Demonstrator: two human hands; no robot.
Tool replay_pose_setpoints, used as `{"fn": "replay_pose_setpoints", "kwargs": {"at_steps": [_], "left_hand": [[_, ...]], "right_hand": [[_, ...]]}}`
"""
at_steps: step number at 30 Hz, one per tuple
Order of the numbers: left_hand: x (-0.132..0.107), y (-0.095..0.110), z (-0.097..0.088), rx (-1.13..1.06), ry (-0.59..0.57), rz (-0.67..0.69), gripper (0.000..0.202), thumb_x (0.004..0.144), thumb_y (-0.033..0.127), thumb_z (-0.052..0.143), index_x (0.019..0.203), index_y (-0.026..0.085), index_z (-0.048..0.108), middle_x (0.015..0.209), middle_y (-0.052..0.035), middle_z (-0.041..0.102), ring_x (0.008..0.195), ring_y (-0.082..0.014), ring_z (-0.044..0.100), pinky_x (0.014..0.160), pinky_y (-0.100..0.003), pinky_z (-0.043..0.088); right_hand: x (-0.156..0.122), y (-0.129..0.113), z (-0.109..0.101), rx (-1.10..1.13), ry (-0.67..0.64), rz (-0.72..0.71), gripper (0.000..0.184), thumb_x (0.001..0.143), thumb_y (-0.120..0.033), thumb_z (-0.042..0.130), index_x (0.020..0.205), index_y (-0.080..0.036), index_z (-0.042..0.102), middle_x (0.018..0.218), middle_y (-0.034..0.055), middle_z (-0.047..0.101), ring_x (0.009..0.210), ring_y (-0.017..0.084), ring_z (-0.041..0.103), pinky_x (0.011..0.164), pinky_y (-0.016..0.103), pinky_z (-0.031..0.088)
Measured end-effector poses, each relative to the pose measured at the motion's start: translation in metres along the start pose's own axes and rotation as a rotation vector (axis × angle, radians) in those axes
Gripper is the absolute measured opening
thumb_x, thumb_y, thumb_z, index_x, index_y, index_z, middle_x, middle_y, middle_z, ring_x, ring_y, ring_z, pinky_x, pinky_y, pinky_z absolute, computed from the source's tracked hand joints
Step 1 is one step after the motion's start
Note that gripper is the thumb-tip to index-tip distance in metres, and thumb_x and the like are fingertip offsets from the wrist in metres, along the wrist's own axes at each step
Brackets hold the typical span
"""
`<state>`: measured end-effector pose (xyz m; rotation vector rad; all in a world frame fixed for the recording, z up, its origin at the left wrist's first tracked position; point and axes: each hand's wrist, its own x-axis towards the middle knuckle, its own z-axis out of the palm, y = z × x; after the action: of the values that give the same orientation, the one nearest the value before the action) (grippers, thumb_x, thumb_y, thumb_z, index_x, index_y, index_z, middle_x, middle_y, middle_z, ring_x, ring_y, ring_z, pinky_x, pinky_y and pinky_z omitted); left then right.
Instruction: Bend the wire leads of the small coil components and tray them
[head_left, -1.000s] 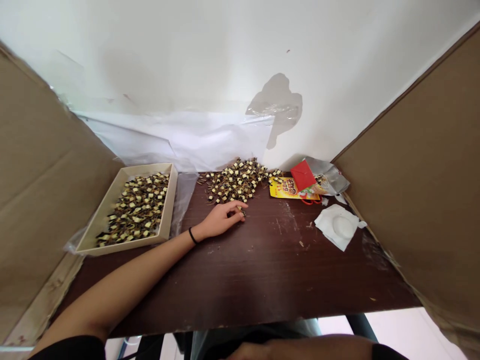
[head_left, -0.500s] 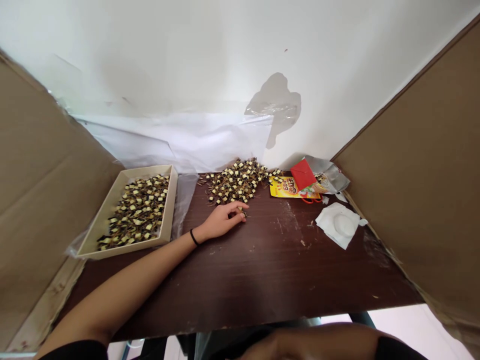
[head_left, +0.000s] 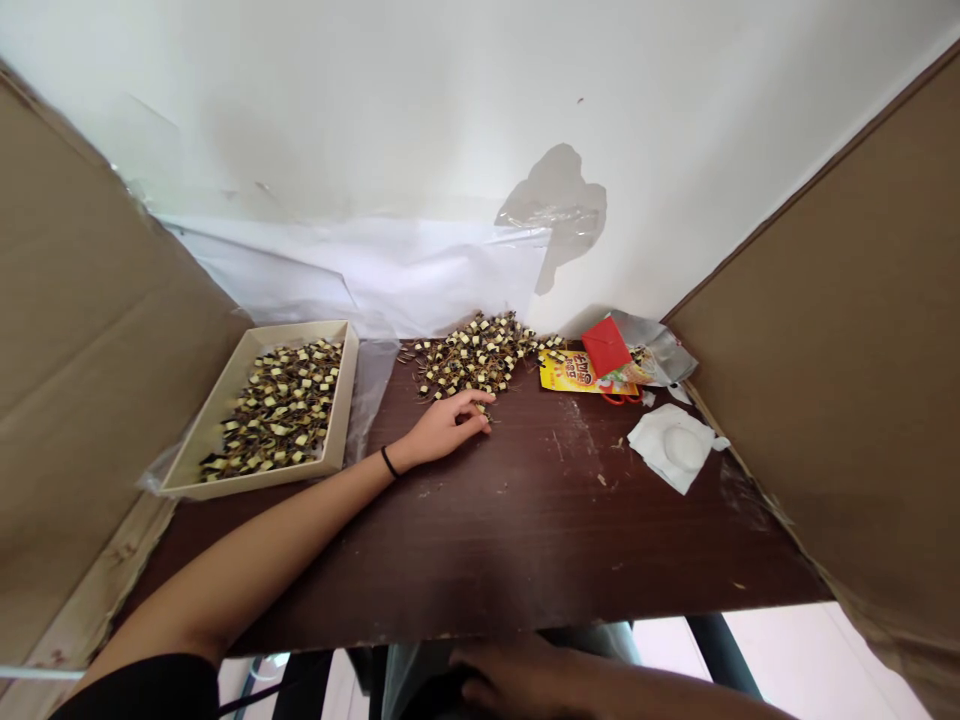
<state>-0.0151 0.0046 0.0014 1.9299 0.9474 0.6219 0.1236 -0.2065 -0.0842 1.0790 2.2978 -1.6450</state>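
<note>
My left hand rests on the brown table at the near edge of a heap of small parts with pale yellow blocks, dark bodies and thin brown strands. Its thumb and forefinger are curled around one such small yellow-and-dark part, which shows between the fingertips. A black band circles the wrist. To the left, a cream shallow box holds a layer of similar parts. My right hand is low, below the table's front edge, in shadow; its fingers are hard to make out.
Right of the heap lie a yellow packet, a red envelope, a silver pouch and red scissor handles. White tissue sits nearer. Cardboard walls stand on both sides, a white wall behind.
The view has shifted slightly. My left hand keeps its place by the heap with nearly the same finger pose. My right hand has shifted slightly beneath the table edge.
</note>
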Motion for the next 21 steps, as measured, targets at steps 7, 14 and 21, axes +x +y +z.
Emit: {"fn": "replay_pose_setpoints", "kwargs": {"at_steps": [7,14,21], "left_hand": [[0.003,-0.004,-0.004,-0.101,0.007,-0.059,0.034,0.083,0.031,0.053,0.113,0.015,0.053,0.079,-0.0045,0.071,0.079,-0.0163,0.064,0.077,-0.029,0.045],[0.008,0.029,-0.011,-0.238,0.079,-0.239,0.039,0.079,0.032,0.057,0.115,0.014,0.053,0.074,-0.0035,0.070,0.061,-0.0123,0.055,0.060,-0.025,0.042],[0.015,0.020,0.012,-0.316,0.322,-0.206,0.031,0.079,0.028,0.056,0.107,0.016,0.049,0.056,0.0055,0.056,0.051,-0.0090,0.048,0.052,-0.021,0.037]], "right_hand": [[-0.066,-0.047,-0.065,-0.222,-0.172,-0.324,0.031,0.088,-0.025,0.047,0.114,-0.024,0.063,0.109,0.0087,0.068,0.096,0.024,0.065,0.082,0.035,0.050],[-0.026,-0.035,-0.190,0.691,0.783,-0.352,0.031,0.087,-0.041,0.045,0.085,-0.015,0.062,0.058,-0.0033,0.057,0.049,0.008,0.052,0.052,0.020,0.043],[0.048,0.006,-0.233,0.637,1.222,-0.372,0.026,0.086,-0.038,0.043,0.080,-0.016,0.057,0.049,-0.0065,0.045,0.044,0.008,0.040,0.045,0.019,0.031]]}}
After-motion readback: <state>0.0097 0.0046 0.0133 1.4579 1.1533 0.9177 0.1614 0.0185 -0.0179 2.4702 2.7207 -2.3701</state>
